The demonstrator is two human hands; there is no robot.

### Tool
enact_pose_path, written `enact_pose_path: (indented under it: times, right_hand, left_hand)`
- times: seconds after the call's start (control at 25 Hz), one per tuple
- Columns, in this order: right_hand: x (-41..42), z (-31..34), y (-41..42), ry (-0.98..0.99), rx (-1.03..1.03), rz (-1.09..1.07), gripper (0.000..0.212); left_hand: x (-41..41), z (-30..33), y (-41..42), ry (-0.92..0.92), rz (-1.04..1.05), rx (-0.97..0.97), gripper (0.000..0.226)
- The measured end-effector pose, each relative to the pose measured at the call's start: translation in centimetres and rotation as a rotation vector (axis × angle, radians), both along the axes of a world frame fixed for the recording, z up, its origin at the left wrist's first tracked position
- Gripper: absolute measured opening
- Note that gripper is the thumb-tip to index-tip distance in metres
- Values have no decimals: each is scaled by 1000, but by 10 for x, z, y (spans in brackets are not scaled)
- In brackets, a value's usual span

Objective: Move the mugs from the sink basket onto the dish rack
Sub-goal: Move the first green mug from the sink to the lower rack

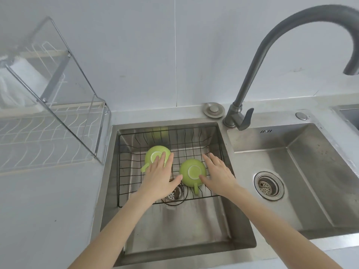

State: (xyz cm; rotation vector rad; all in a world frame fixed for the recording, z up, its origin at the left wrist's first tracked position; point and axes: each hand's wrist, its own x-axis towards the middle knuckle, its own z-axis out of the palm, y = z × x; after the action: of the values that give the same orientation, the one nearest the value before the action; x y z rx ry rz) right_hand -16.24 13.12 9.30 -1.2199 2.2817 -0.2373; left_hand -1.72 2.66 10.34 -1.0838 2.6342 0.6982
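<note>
Two green mugs stand upside down in the black wire sink basket point(196, 140) inside the left sink bowl. The left mug point(153, 155) has its handle pointing to the lower left; the right mug point(191, 171) has its handle pointing toward me. My left hand point(160, 174) reaches over the left mug with straight fingers lying on its base. My right hand point(217, 173) is spread open beside the right mug, its thumb at the mug's right side. The white wire dish rack point(44, 136) stands on the counter to the left.
A tall dark faucet point(258, 55) arches over the divide between the two sink bowls. The right bowl point(303, 171) holds only its drain strainer. A clear hinged cover point(58, 74) stands up over the dish rack. A round drain plug point(213, 109) lies behind the basin.
</note>
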Motion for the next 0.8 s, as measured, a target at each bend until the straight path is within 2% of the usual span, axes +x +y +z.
enact_pose_path:
  times: [0.36,0.52,0.68,0.8]
  right_hand:
    - [-20,-66,-19,-251,53,-142,60]
    - [-32,-88,-30,-365,61,-267,57]
    - [-38,-106,-39,-436,57,-342,53]
    - [-39,-114,-45,-473,46,-367,52]
  left_hand:
    - [-34,-66,1,61,286,396,65]
    - [-53,-89,1,131,470,525,52]
    - [-69,-104,-5,168,589,599,39]
    - [-76,-115,-10,181,648,614,38]
